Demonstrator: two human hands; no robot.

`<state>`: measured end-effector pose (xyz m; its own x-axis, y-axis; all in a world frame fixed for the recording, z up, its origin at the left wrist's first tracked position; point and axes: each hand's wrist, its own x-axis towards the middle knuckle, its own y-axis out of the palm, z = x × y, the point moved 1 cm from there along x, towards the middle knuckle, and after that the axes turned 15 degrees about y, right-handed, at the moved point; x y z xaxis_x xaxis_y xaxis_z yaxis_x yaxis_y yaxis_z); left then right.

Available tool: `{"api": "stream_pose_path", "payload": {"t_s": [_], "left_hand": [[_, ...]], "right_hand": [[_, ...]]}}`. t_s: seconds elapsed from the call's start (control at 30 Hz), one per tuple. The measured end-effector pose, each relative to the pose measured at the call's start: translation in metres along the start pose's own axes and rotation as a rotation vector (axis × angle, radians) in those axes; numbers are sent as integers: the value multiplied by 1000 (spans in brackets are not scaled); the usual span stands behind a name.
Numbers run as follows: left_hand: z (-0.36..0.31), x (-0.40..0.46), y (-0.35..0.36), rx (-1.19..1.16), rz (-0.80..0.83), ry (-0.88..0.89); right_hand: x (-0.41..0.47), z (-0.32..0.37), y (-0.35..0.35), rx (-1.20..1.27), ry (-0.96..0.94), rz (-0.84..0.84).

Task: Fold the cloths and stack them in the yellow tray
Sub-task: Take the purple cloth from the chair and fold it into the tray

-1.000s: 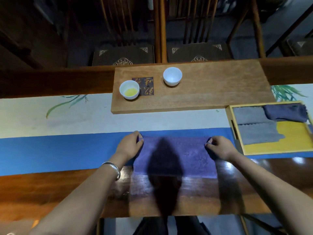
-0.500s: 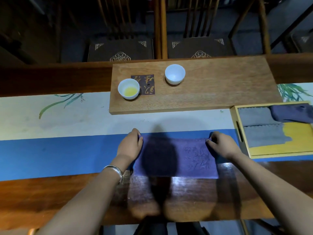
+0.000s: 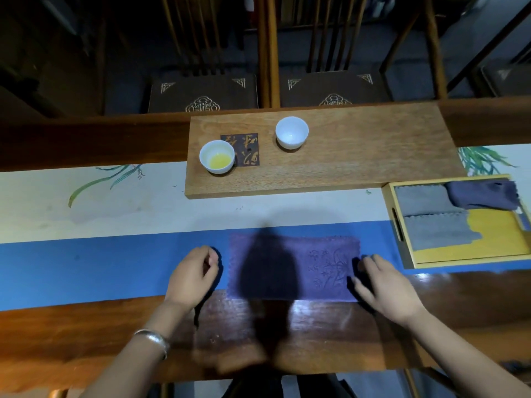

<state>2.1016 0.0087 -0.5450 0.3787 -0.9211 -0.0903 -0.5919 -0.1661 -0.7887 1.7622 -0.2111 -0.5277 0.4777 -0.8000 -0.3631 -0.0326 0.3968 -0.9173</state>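
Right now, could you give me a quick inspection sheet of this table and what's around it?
Surface: wooden table with a white-and-blue runner.
Job's things: purple cloth flat on the runner; yellow tray holds two grey cloths and a bunched purple cloth.
Clutter: wooden board with two white cups, one holding yellow liquid.
Hands: left hand beside the cloth, loosely curled; right hand at its right edge.
Cables: nothing seen.
Surroundings: two cushioned chairs behind.

Two white cups point(image 3: 292, 132) point(image 3: 217, 156) sit on a wooden board point(image 3: 359, 159); one cup holds yellow liquid. Two chairs point(image 3: 202, 91) point(image 3: 333, 89) stand behind.
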Motion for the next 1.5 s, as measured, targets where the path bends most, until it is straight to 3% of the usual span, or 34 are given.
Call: {"api": "stream_pose_path", "payload": {"t_s": [0.23, 0.43, 0.57, 0.8, 1.1, 1.33, 1.5], "left_hand": [[-17, -23, 20, -44, 150, 1], [-17, -32, 34, 39, 322, 9], [-20, -40, 38, 81, 230, 53], [-32, -83, 37, -49, -12, -7], [-38, -117, 36, -220, -76, -23], [-49, -57, 36, -455, -165, -183], [-38, -31, 44, -355, -157, -291]], "right_hand": [[-19, -11, 10, -136, -96, 131], [-20, -2, 17, -193, -146, 56], [-24, 1, 21, -163, -110, 11], [-66, -7, 30, -66, 22, 29], [-106, -27, 35, 259, 108, 166], [-64, -17, 25, 524, 318, 15], [-35, -11, 28, 559, 431, -10]]}}
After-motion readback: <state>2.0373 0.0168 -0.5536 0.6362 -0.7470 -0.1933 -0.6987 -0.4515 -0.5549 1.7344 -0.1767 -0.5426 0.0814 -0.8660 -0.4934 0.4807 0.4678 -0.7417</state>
